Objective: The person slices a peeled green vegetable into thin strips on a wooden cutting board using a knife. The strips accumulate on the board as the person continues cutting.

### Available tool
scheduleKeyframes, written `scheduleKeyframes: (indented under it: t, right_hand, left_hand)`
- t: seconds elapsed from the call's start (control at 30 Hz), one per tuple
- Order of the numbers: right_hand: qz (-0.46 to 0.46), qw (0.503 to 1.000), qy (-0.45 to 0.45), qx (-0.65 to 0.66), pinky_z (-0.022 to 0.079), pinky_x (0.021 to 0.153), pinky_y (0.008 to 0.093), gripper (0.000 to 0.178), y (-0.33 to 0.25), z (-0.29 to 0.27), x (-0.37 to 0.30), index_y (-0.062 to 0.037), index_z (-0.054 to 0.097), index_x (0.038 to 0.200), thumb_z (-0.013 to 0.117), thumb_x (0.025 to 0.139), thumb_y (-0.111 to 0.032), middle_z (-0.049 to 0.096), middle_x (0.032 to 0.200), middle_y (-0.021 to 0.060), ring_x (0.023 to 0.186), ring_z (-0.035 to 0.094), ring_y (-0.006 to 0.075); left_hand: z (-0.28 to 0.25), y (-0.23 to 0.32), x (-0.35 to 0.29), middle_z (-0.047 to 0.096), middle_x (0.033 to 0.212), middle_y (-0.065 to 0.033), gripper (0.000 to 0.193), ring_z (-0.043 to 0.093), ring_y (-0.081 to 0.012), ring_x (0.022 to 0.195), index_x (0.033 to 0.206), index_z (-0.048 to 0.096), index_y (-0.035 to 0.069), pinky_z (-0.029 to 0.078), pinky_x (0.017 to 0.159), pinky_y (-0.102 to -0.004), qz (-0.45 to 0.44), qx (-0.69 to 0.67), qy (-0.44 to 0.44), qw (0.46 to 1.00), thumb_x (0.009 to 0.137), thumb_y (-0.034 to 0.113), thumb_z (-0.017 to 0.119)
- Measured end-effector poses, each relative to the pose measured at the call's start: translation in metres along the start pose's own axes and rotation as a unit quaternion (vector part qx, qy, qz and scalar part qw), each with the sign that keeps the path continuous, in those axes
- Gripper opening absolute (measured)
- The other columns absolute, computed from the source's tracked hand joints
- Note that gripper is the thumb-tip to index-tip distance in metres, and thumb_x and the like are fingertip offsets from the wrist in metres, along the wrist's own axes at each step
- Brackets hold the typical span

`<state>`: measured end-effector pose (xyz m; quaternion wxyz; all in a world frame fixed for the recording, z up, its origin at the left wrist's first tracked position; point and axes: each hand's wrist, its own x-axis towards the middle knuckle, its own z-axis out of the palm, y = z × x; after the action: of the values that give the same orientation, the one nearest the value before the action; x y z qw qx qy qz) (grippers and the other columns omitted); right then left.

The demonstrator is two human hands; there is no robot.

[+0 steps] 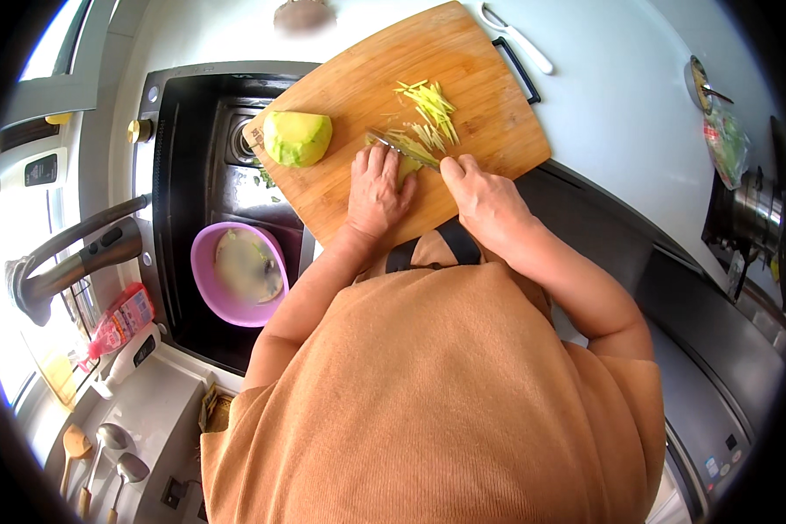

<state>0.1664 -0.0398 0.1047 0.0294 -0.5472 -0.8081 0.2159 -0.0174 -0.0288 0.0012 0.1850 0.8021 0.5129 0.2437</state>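
Observation:
A wooden cutting board (358, 79) lies at an angle, its left corner over the sink. With fingers curled and pressed together, my left hand (378, 194) holds down pale green vegetable slices (408, 168) on it. My right hand (487, 199) is closed round the handle of a kitchen knife (401, 148). The blade lies across the slices, just beyond my left fingertips. Beyond the knife is a small heap of thin yellow-green vegetable strips (433, 106). A large peeled piece of pale green vegetable (297, 138) rests cut face up at the board's left.
The black sink (170, 210) holds a purple basin (203, 278) with cloudy water. A white-handled peeler (530, 50) lies behind the board. At left are a faucet (113, 251) and a pink bottle (127, 320); far right, a bagged item (727, 144) and a metal pot (760, 214).

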Motion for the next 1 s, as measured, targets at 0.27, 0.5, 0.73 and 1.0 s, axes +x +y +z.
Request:
scheduleKeyframes:
  t: [0.27,0.5,0.73,1.0]
  right_hand:
    - [0.035,0.992,0.081,0.085,0.055,0.059,0.0437,0.018,0.015,0.017,0.003,-0.0010,0.041,0.098,0.051,0.083,0.001,0.056,0.087,0.0188,0.070,0.064,0.0371]
    - [-0.011,0.999,0.030,0.014,0.055,0.059,0.0405,0.023,0.002,-0.007,-0.012,-0.0007,0.042,0.100,0.052,0.081,0.004,0.055,0.087,0.0181,0.070,0.065,0.0344]
    - [-0.012,1.000,-0.010,-0.023,0.056,0.057,0.0397,0.020,0.000,-0.016,-0.015,-0.0003,0.042,0.099,0.052,0.082,0.003,0.055,0.086,0.0189,0.068,0.066,0.0339]
    - [0.009,1.000,-0.002,-0.018,0.056,0.056,0.0401,0.015,-0.007,0.001,-0.001,-0.0006,0.042,0.096,0.051,0.084,0.001,0.056,0.085,0.0199,0.069,0.066,0.0355]
  left_hand:
    - [-0.001,0.002,0.001,0.052,0.115,-0.0175,0.047,0.047,-0.0364,0.108,0.117,0.053,0.001,0.040,0.093,-0.0447,0.010,0.007,0.038,0.999,0.075,0.017,0.066]
    - [-0.001,0.001,0.001,0.051,0.115,-0.0169,0.047,0.047,-0.0360,0.109,0.116,0.053,0.001,0.039,0.091,-0.0450,0.001,0.002,0.022,1.000,0.075,0.019,0.066]
    - [-0.001,0.001,0.001,0.051,0.116,-0.0176,0.047,0.047,-0.0365,0.109,0.116,0.053,0.000,0.039,0.092,-0.0455,0.001,0.005,0.018,1.000,0.075,0.019,0.066]
    - [0.000,0.000,0.001,0.052,0.114,-0.0175,0.045,0.047,-0.0366,0.109,0.114,0.054,0.000,0.040,0.092,-0.0452,-0.003,0.001,0.019,1.000,0.075,0.019,0.067]
